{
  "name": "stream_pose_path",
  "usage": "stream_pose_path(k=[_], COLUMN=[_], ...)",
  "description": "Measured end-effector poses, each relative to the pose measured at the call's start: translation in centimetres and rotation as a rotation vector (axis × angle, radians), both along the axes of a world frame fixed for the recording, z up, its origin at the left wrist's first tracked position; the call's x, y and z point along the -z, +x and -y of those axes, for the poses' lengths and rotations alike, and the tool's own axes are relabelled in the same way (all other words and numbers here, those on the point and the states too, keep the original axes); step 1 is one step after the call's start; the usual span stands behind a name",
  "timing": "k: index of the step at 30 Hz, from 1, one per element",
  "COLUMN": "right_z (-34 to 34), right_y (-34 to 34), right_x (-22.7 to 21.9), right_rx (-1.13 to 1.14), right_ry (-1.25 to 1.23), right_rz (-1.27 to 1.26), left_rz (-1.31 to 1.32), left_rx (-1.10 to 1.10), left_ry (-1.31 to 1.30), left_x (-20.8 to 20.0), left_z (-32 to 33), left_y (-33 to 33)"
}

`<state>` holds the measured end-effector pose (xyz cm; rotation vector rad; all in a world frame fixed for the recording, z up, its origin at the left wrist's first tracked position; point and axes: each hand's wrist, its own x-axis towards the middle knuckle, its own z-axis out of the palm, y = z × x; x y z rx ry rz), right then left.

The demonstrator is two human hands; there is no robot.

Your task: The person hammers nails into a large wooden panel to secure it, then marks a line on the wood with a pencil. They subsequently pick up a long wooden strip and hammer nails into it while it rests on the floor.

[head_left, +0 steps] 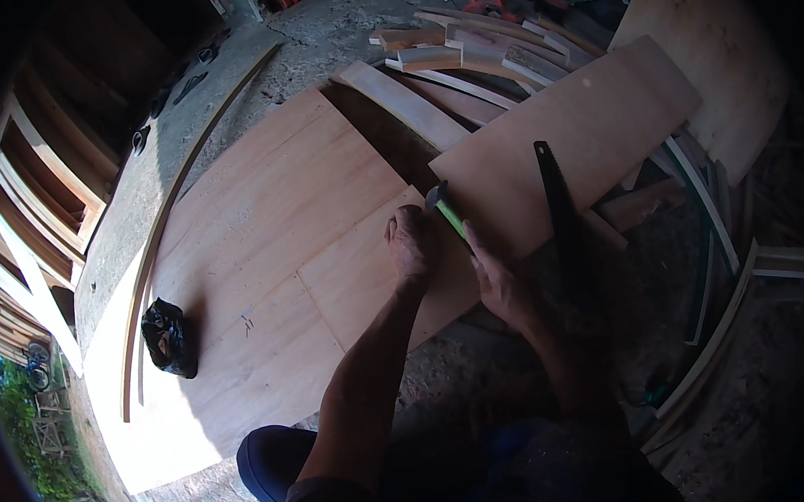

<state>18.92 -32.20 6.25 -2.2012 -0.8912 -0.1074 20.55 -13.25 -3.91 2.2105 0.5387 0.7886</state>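
Note:
My right hand [504, 286] is wrapped round the green handle of a hammer [452, 216], whose dark head is close to the plywood edge. Just left of the hammer head, my left hand [408, 243] is closed against the plywood panel [264, 213]. Whatever its fingers pinch is hidden or too small to make out. A few small nails [248, 325] lie loose on the panel, and a black plastic bag [168, 338] rests near its left side. To the right, a handsaw [555, 188] with a dark blade lies across a smaller plywood piece [586, 123].
A long thin wooden strip [193, 157] runs along the panel's left edge. Several wood offcuts [474, 56] are piled at the back, near a red tool [489, 3]. Another plywood sheet [715, 62] leans at the far right. Wooden frames [48, 179] stand at the left.

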Motion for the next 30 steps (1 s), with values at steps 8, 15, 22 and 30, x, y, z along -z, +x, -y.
stream_pose_path(k=[8,15,22,30], right_z=[-0.4,-0.4,-0.6,-1.3], right_y=[0.3,0.9,0.2,-1.8], right_x=[-0.3,-0.6,-0.2,-1.5], right_rx=[-0.059,-0.071,-0.019,0.036], right_ry=[-0.039,-0.088,-0.052,0.247], right_rz=[0.018,-0.005,0.038,0.06], left_rz=[0.088,0.068,0.003,0.06], left_rx=[-0.001,0.019,0.015,-0.011], left_ry=[0.109,-0.147,-0.135,-0.161], left_x=[0.3,0.0,-0.4,0.5], left_z=[-0.6,-1.0,0.2,-0.7], left_y=[-0.1,-0.5,-0.5,-0.7])
